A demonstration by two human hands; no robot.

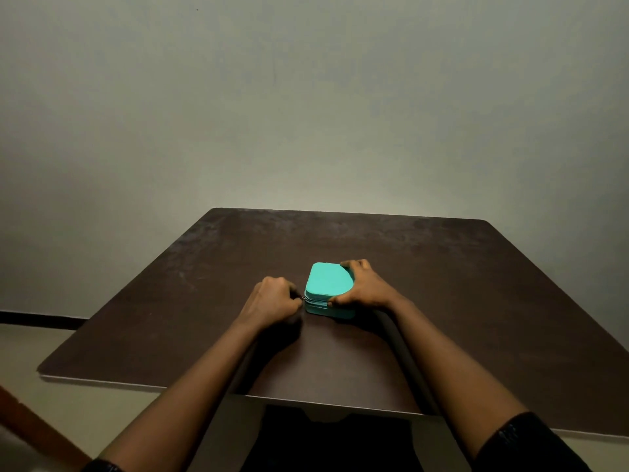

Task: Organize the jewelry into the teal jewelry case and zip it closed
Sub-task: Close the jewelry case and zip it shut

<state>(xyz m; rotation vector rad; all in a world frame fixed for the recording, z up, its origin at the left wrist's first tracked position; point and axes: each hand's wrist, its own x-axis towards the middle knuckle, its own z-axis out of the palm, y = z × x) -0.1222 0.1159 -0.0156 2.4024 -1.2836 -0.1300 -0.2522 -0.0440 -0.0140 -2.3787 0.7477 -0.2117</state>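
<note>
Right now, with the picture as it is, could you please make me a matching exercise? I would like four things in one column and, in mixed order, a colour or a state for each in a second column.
Things
1. case
2. left hand
3. right hand
4. table

Colour or state
A. dark brown
B. holds the right side of the case
C. teal, lid down
D. pinches the zipper pull at the left front corner of the case

Right pairs: 1-C, 2-D, 3-B, 4-A
</note>
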